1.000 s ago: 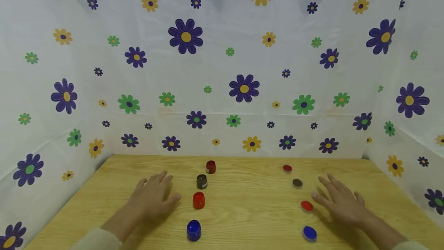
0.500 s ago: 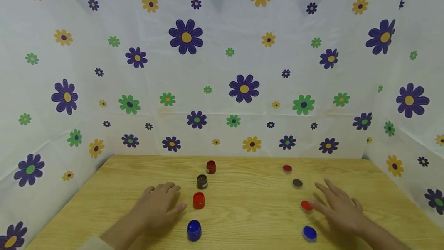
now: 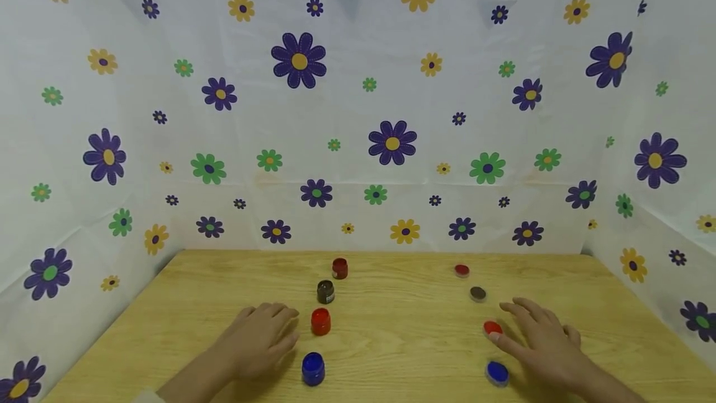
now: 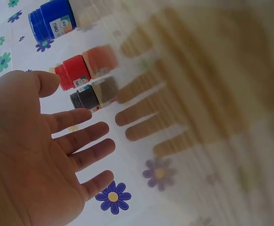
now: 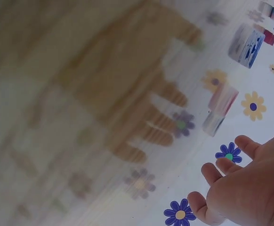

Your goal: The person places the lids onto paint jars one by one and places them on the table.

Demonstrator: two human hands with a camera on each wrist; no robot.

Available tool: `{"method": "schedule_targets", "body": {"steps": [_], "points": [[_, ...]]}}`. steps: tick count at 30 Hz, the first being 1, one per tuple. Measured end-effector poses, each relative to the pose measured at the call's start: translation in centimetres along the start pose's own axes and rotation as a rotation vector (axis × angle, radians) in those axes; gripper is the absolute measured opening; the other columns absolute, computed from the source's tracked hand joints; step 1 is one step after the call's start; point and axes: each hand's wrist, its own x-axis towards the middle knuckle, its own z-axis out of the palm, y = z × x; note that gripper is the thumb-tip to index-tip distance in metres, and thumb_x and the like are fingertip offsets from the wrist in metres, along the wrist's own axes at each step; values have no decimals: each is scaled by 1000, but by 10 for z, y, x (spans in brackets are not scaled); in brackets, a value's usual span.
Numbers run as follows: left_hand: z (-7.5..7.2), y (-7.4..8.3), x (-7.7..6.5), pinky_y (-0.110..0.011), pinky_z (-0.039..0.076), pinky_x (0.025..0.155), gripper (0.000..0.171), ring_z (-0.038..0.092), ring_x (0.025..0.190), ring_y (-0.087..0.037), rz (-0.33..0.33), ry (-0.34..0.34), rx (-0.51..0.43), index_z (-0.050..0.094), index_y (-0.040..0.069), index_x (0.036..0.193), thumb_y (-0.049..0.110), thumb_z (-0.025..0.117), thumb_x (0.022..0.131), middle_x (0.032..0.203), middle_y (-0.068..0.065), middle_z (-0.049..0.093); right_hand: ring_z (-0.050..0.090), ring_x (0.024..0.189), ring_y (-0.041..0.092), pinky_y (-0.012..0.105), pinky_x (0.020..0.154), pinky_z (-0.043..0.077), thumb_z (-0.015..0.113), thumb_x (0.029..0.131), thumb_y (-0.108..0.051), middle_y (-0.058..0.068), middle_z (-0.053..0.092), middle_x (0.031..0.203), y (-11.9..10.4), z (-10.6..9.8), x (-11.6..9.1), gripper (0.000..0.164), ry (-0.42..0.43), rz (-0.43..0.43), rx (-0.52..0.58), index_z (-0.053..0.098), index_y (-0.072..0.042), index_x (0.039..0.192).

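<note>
Uncovered paint jars stand in a slanting row left of the table's middle: a blue jar (image 3: 313,369) nearest, then a red jar (image 3: 321,322), a dark brown jar (image 3: 325,291) and a dark red jar (image 3: 340,268). My left hand (image 3: 260,338) lies just left of the red and blue jars, fingers spread and holding nothing. Lids form a matching row on the right: a blue lid (image 3: 497,373), red lid (image 3: 493,328), brown lid (image 3: 478,294) and dark red lid (image 3: 462,270). My right hand (image 3: 542,344) is low beside them, fingers loosely extended, thumb tip overlapping the red lid's edge.
A pale wooden table (image 3: 403,328) carries everything, its glossy top mirroring both hands in the wrist views. White cloth with printed flowers (image 3: 393,143) encloses the back and both sides. A wide stretch of tabletop separates jars from lids.
My left hand has moved towards the jars and slightly nearer to me. The right hand has shifted left, its thumb reaching the red lid. Jars and lids stay in place.
</note>
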Motion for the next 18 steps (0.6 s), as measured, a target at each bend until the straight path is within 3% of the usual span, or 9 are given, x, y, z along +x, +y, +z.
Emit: {"method": "schedule_targets", "body": {"steps": [7,12,18], "points": [[2,3,-4,-60,39,102,41,56,124,-30,87,5,-18,65,12,127,35,53,96,129,-5,64,44,123,46,69,82,34,56,89,-67,19,46,142,-2,1,-2,70,5,10,10,56,-13,133],[2,8,-5,-59,41,101,44,56,123,-28,133,-40,-57,65,14,128,40,52,95,128,-2,64,47,115,34,60,80,35,63,90,-54,11,53,132,-6,1,-2,50,-23,-8,60,61,-16,123],[0,11,-5,-56,46,95,49,57,116,-24,160,-99,-115,66,20,125,52,55,90,124,3,64,48,108,28,52,78,35,66,89,-39,3,55,117,-13,0,-2,36,-90,31,109,61,-17,116]]}}
